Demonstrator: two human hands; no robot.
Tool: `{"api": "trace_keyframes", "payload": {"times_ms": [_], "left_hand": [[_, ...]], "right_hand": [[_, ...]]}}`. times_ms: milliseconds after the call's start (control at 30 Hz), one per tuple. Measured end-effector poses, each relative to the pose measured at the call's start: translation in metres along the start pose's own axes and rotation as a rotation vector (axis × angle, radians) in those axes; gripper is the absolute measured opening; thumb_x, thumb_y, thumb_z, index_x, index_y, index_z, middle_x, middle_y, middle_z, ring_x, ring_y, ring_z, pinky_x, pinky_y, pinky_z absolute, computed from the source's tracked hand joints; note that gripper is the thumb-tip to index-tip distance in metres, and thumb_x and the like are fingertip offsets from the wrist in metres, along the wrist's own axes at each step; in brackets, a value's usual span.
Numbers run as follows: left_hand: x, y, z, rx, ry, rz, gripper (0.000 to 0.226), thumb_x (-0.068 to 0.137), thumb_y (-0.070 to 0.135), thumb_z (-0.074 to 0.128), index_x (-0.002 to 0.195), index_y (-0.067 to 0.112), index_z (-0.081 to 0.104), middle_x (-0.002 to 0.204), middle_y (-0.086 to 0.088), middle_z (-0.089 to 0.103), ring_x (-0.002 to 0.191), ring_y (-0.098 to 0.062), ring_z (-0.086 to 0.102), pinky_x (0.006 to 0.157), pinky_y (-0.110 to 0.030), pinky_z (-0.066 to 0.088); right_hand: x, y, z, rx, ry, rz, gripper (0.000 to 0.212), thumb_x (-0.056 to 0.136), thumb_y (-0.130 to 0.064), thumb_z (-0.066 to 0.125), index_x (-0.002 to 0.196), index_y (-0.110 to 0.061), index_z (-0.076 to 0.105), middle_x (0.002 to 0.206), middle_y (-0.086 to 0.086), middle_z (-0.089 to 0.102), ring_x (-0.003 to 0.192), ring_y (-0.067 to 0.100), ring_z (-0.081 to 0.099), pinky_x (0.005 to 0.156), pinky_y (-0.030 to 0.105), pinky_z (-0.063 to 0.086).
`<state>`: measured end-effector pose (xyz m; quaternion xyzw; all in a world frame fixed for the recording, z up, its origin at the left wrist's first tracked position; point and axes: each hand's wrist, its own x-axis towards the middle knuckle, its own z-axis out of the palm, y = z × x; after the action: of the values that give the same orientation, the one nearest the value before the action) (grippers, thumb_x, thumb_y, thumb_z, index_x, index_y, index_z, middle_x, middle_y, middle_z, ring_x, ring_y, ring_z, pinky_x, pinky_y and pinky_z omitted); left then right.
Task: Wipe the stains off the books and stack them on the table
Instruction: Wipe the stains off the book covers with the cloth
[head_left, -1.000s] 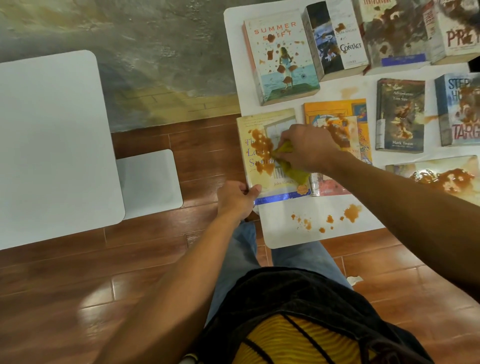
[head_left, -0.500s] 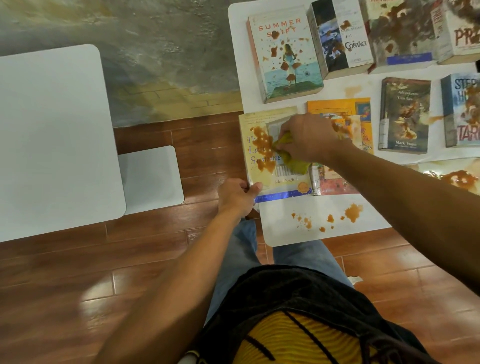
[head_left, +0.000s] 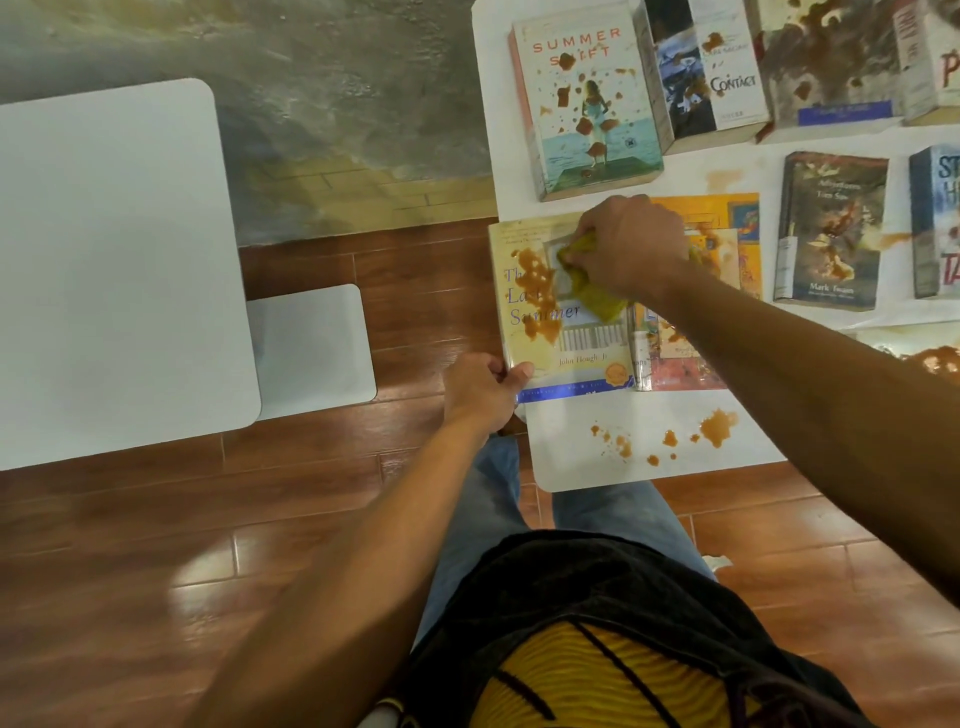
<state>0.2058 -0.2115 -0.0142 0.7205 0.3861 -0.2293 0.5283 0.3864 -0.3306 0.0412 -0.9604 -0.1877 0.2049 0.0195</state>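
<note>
We have barely begun: the white table (head_left: 597, 470) bears many stained books, none stacked yet. The "Last Summer" book (head_left: 540, 343) lies at its near-left corner, brown blotches uncleaned. Our left hand (head_left: 480, 392) pinches its corner; our right hand (head_left: 631, 244) grips the yellow cloth (head_left: 597, 299), pressing it there.

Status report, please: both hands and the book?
Left hand grips yellow book corner. Right hand presses yellow cloth on cover. Brown stain remains. Nothing blocking.

Legible cover text: "SUMMER" on pale book (head_left: 587, 98); "CONTACT" on dark book (head_left: 709, 73); "John Hough, Jr" on yellow book (head_left: 540, 322); "Mark Twain" on brown book (head_left: 831, 228).
</note>
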Motion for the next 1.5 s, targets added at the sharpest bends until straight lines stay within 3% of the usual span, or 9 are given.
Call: {"api": "trace_keyframes", "payload": {"times_ms": [367, 500, 733, 900, 1033, 1167, 1300, 1433, 1500], "left_hand": [[-0.001, 0.001, -0.001, 0.02, -0.008, 0.007, 0.026, 0.09, 0.031, 0.074, 0.097, 0.006, 0.072, 0.106, -0.004, 0.075, 0.09, -0.017, 0.072, 0.075, -0.032, 0.062], [-0.001, 0.001, 0.0, 0.01, -0.001, 0.003, 0.027, 0.091, 0.032, 0.074, 0.098, 0.006, 0.072, 0.106, -0.002, 0.075, 0.09, -0.016, 0.071, 0.067, -0.025, 0.058], [-0.002, -0.001, 0.0, 0.003, -0.002, 0.007, 0.026, 0.09, 0.031, 0.074, 0.099, 0.007, 0.073, 0.107, -0.003, 0.075, 0.086, -0.015, 0.072, 0.061, -0.02, 0.054], [0.0, 0.001, -0.001, 0.017, -0.018, 0.018, 0.024, 0.091, 0.032, 0.073, 0.098, 0.009, 0.072, 0.108, -0.003, 0.075, 0.085, -0.013, 0.071, 0.058, -0.017, 0.051], [-0.001, 0.0, -0.002, 0.023, -0.015, 0.02, 0.023, 0.091, 0.032, 0.073, 0.098, 0.01, 0.073, 0.11, -0.002, 0.075, 0.088, -0.013, 0.071, 0.06, -0.017, 0.052], [0.0, 0.001, -0.002, 0.033, -0.029, 0.025, 0.022, 0.091, 0.032, 0.073, 0.096, 0.011, 0.071, 0.109, -0.002, 0.074, 0.083, -0.01, 0.068, 0.057, -0.016, 0.048], [-0.001, 0.0, -0.002, 0.032, -0.022, 0.025, 0.021, 0.091, 0.032, 0.074, 0.09, 0.012, 0.069, 0.107, -0.002, 0.075, 0.082, -0.01, 0.069, 0.058, -0.017, 0.05], [-0.002, 0.002, -0.003, 0.027, -0.026, 0.032, 0.021, 0.091, 0.032, 0.074, 0.089, 0.013, 0.067, 0.109, 0.0, 0.074, 0.08, -0.008, 0.065, 0.05, -0.009, 0.044], [-0.003, 0.0, -0.004, 0.017, -0.034, 0.026, 0.019, 0.091, 0.032, 0.073, 0.09, 0.014, 0.066, 0.11, -0.001, 0.073, 0.077, -0.007, 0.065, 0.047, -0.008, 0.043]], "right_hand": [[0.006, -0.005, -0.005, -0.048, -0.143, -0.078, 0.033, 0.082, -0.055, 0.074, 0.103, -0.031, 0.071, 0.103, 0.002, 0.063, 0.088, 0.022, 0.052, 0.071, 0.034, 0.039], [0.008, -0.001, -0.002, 0.027, -0.01, 0.026, 0.033, 0.084, -0.054, 0.072, 0.105, -0.028, 0.07, 0.102, 0.002, 0.064, 0.091, 0.024, 0.058, 0.073, 0.033, 0.04], [0.014, 0.002, -0.009, -0.031, -0.017, 0.074, 0.036, 0.085, -0.049, 0.073, 0.108, -0.023, 0.068, 0.093, 0.001, 0.054, 0.084, 0.021, 0.051, 0.071, 0.034, 0.04], [0.017, -0.004, -0.009, -0.025, -0.135, 0.001, 0.04, 0.079, -0.056, 0.076, 0.107, -0.028, 0.069, 0.108, 0.003, 0.061, 0.092, 0.023, 0.054, 0.072, 0.035, 0.04], [0.019, -0.004, -0.009, 0.001, 0.021, 0.049, 0.034, 0.084, -0.051, 0.074, 0.107, -0.026, 0.07, 0.099, 0.002, 0.06, 0.087, 0.022, 0.055, 0.07, 0.033, 0.041], [0.015, -0.002, -0.011, 0.034, -0.089, -0.018, 0.031, 0.082, -0.051, 0.076, 0.104, -0.03, 0.073, 0.097, -0.002, 0.058, 0.089, 0.02, 0.053, 0.069, 0.033, 0.041], [0.009, 0.0, -0.002, 0.121, 0.088, 0.044, 0.027, 0.087, -0.047, 0.072, 0.106, -0.028, 0.073, 0.106, 0.002, 0.068, 0.096, 0.023, 0.061, 0.072, 0.031, 0.042], [0.008, 0.005, -0.007, 0.117, -0.077, -0.042, 0.027, 0.083, -0.05, 0.076, 0.103, -0.032, 0.075, 0.099, -0.004, 0.062, 0.089, 0.017, 0.053, 0.071, 0.032, 0.043], [0.015, 0.007, -0.01, 0.093, -0.037, -0.002, 0.025, 0.084, -0.049, 0.075, 0.102, -0.032, 0.074, 0.1, -0.002, 0.064, 0.088, 0.018, 0.054, 0.071, 0.032, 0.043]]}}
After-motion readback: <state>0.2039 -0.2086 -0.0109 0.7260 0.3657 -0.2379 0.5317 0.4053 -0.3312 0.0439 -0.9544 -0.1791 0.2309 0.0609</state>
